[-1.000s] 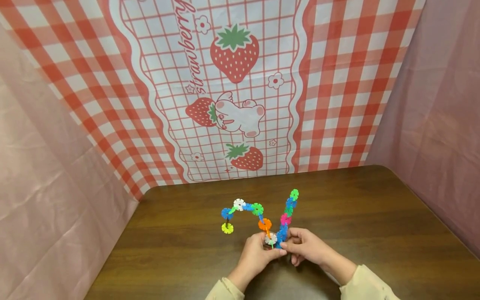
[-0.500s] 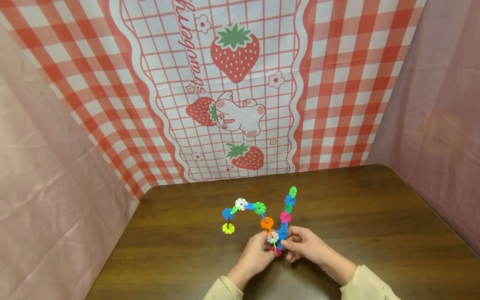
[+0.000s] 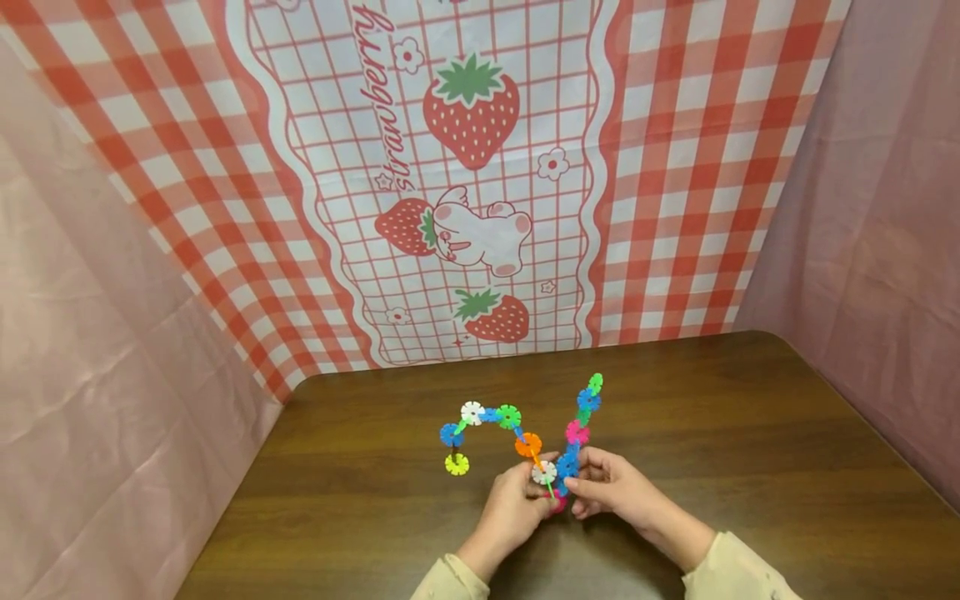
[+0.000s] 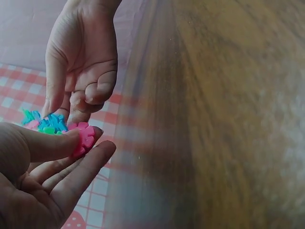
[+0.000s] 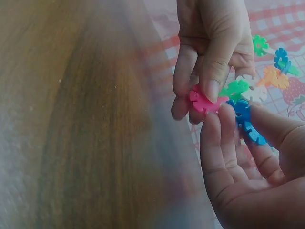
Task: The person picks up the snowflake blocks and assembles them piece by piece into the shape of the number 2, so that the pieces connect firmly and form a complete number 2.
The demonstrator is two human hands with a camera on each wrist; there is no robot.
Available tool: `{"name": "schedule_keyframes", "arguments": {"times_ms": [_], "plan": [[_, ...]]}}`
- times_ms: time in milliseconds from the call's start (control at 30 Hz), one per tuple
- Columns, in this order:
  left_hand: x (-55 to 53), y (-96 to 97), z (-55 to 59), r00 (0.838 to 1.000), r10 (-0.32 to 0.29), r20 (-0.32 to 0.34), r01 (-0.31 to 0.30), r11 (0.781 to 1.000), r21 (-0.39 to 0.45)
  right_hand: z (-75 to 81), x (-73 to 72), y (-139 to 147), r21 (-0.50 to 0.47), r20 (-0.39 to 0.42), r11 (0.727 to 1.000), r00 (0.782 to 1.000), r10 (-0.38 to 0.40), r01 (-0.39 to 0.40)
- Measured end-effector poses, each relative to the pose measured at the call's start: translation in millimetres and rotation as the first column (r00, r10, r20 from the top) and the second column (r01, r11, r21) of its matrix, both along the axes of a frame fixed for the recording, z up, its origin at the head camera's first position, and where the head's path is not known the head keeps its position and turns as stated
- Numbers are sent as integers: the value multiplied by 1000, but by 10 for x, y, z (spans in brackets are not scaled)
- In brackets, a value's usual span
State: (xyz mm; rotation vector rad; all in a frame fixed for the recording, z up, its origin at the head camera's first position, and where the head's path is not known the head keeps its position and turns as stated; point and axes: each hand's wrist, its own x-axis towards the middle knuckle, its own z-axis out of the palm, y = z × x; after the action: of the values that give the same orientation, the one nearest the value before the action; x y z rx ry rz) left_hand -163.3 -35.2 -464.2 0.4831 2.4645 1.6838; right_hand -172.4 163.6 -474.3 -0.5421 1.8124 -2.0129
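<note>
Notched plastic discs are linked into two chains that meet at a pink disc. My left hand pinches that pink disc between thumb and fingers. From it the left chain rises through a white disc and an orange disc, then arches over to a yellow disc hanging at its end. The right chain slants up through a pink disc to a green disc at the tip. My right hand pinches a blue disc low in this chain, next to the pink one.
The brown wooden table lies beneath both hands. Behind its far edge hangs a red checked cloth printed with strawberries. Pink curtains flank the table on the left and right.
The pink disc at the joint, hidden a second ago, now shows between the hands. The right chain's tip swings slightly right, and the left arch shifts right, then back left. Both hands keep their grip.
</note>
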Motion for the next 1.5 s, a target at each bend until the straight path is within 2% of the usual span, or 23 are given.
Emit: {"name": "schedule_keyframes", "arguments": {"times_ms": [233, 567, 867, 1067, 1233, 1500], "plan": [[15, 38, -12, 998, 15, 60, -19, 997, 68, -46, 3, 26, 22, 15, 998, 998, -54, 54], [13, 61, -51, 994, 10, 108, -21, 994, 103, -98, 23, 34, -41, 73, 998, 997, -33, 36], [21, 59, -90, 981, -25, 193, -3, 990, 144, -132, 49, 35, -13, 102, 999, 994, -28, 30], [26, 64, -89, 970, -16, 244, -27, 985, 172, -163, 58, 22, -25, 112, 999, 993, -32, 35], [43, 70, -82, 966, -9, 257, -45, 979, 200, -203, 75, 9, -39, 101, 999, 994, -32, 36], [54, 63, -79, 972, -2, 236, -35, 988, 152, -229, 90, 15, -43, 133, 999, 991, -20, 26]]}}
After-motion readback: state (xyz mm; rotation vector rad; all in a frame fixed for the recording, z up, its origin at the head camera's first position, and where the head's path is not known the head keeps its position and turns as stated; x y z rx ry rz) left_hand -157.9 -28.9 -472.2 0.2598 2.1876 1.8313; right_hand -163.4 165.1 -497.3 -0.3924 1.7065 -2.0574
